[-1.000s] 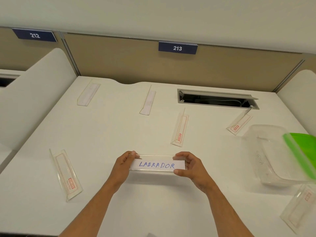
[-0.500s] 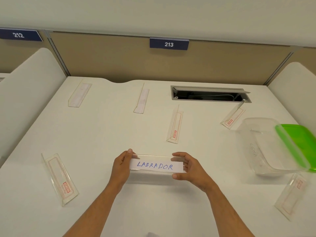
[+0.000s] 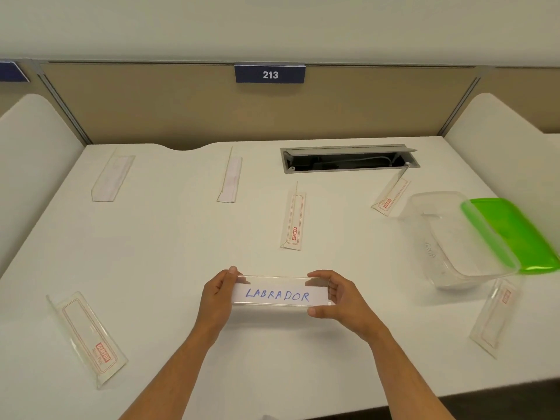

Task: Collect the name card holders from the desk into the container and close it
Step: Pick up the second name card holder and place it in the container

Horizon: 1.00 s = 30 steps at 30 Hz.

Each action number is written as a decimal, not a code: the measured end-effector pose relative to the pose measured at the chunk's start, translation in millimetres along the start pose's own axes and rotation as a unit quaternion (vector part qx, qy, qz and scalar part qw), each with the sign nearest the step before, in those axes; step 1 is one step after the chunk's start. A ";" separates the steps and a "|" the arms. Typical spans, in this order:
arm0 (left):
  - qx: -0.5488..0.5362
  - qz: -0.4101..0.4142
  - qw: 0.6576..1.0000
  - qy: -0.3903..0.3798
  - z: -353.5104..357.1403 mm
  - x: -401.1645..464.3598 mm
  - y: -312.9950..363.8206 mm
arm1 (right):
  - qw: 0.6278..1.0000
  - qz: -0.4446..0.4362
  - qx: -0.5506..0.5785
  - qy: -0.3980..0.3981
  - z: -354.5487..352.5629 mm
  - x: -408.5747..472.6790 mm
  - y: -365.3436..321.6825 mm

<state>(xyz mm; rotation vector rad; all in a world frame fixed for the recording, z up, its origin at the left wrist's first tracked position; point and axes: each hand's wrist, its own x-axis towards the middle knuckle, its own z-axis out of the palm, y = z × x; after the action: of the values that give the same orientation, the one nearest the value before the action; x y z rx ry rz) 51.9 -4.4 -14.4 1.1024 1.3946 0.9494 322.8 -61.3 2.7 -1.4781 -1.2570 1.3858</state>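
Since the earlier frame only the view has shifted; left hand and right hand grip the "LABRADOR" name card holder near the bench's front edge. Carry it level to the clear container at the right edge.

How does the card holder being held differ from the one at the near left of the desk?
The held holder carries a white card handwritten LABRADOR; the near-left holder shows only a red printed insert. The held holder is gripped at its ends by the left hand and right hand, lying crosswise; the near-left holder lies untouched, angled. Both are clear plastic.
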 end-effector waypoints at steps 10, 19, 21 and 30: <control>0.005 0.006 0.997 -0.082 30.7 6.3 -1.6 | 0.997 0.023 0.014 0.067 -20.4 -31.1 13.9; 0.010 -0.010 0.987 -0.161 77.0 12.6 4.6 | 0.991 0.027 0.014 0.128 -52.8 -62.7 24.6; 0.008 -0.008 0.985 -0.173 93.5 12.7 6.4 | 0.988 0.027 0.013 0.149 -63.8 -71.4 26.9; 0.000 0.030 0.974 -0.226 164.3 11.9 10.0 | 0.970 0.017 0.002 0.242 -123.2 -101.0 27.2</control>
<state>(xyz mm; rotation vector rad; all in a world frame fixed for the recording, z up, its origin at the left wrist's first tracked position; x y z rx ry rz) 216.2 5.1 -26.3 1.2724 0.9931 0.6827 455.0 -152.6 20.7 -1.7097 -0.9188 0.9608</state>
